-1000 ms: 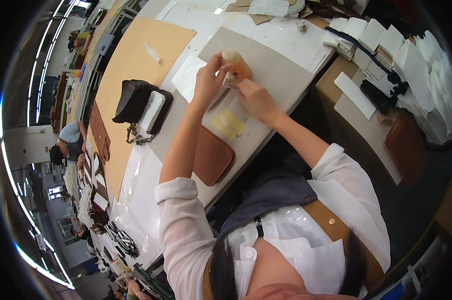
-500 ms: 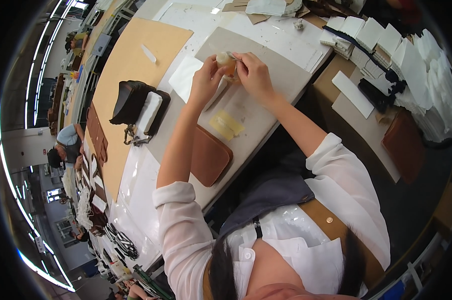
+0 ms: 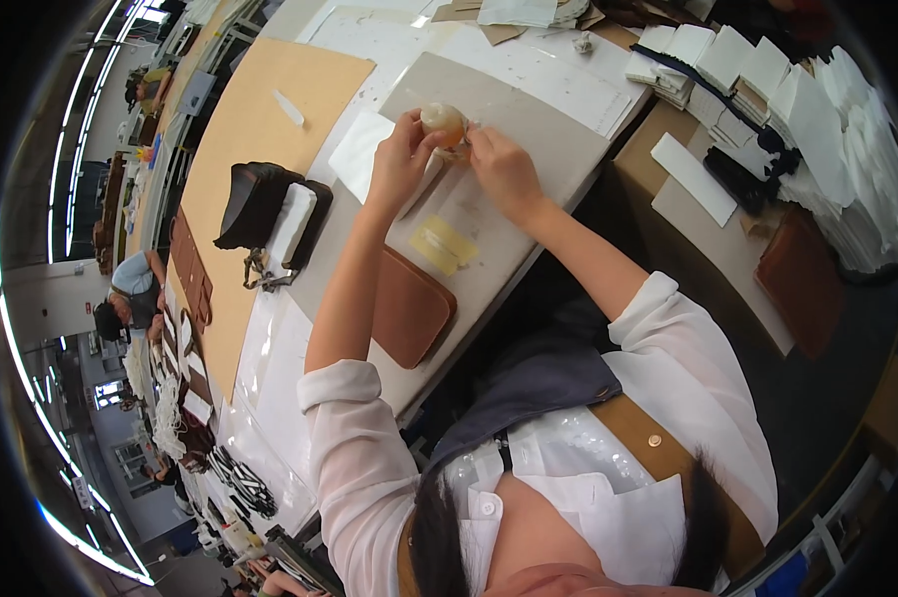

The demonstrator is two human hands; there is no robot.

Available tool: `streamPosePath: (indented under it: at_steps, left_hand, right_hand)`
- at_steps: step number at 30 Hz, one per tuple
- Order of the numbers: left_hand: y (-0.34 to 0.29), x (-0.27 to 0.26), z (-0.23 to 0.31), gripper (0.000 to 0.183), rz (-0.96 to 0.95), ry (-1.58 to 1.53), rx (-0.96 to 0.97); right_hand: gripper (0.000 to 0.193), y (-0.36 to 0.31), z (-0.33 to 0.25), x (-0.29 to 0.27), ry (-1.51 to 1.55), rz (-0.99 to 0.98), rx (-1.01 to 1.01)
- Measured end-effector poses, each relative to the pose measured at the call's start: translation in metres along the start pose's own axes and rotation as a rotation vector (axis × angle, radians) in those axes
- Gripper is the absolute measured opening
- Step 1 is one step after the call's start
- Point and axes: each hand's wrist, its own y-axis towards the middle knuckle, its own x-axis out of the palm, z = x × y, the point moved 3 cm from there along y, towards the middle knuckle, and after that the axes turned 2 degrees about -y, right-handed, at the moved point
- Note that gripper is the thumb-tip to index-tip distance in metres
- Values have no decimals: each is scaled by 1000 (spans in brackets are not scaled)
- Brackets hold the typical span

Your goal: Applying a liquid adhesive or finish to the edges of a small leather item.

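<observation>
Bottle (image 3: pixel 445 123), pale with an amber tint, sits clasped between the thumb and fingers of the person's left hand (image 3: pixel 396 159), over the far part of a grey board (image 3: pixel 543 149). The right hand (image 3: pixel 505 171) is just to its right, fingertips bunched; I can't tell what they pinch. Nearer lies a brown leather piece (image 3: pixel 414 310); left, a black bag (image 3: pixel 255 204).

The left fingers (image 3: pixel 425 147) partly hide the amber bottle (image 3: pixel 446 123); what the right fingers (image 3: pixel 482 146) hold is unclear.
</observation>
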Motion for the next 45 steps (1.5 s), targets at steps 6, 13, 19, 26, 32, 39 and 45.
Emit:
streamPosePath:
  at_steps: [6, 13, 19, 26, 32, 39, 45]
  left_hand:
    - [4, -1, -2, 43, 26, -17, 46]
    - [1, -1, -7, 44, 11, -68, 54]
    - [1, -3, -2, 42, -26, -15, 17]
    - [1, -1, -8, 42, -21, -37, 36]
    - [1, 0, -9, 44, -31, -43, 28]
    - [1, 1, -11, 44, -34, -47, 25]
    - [-3, 4, -4, 52, 34, 133, 152]
  right_hand:
    - [11, -23, 8, 5, -183, -262, -31]
    - [12, -8, 12, -21, -125, -492, 48]
    - [15, -11, 16, -32, 36, -465, 128]
    - [20, 14, 28, -46, 176, -209, 193]
    - [27, 24, 50, -35, 392, -195, 535]
    - [25, 17, 20, -32, 203, -121, 148]
    - [17, 15, 27, -31, 270, -257, 275]
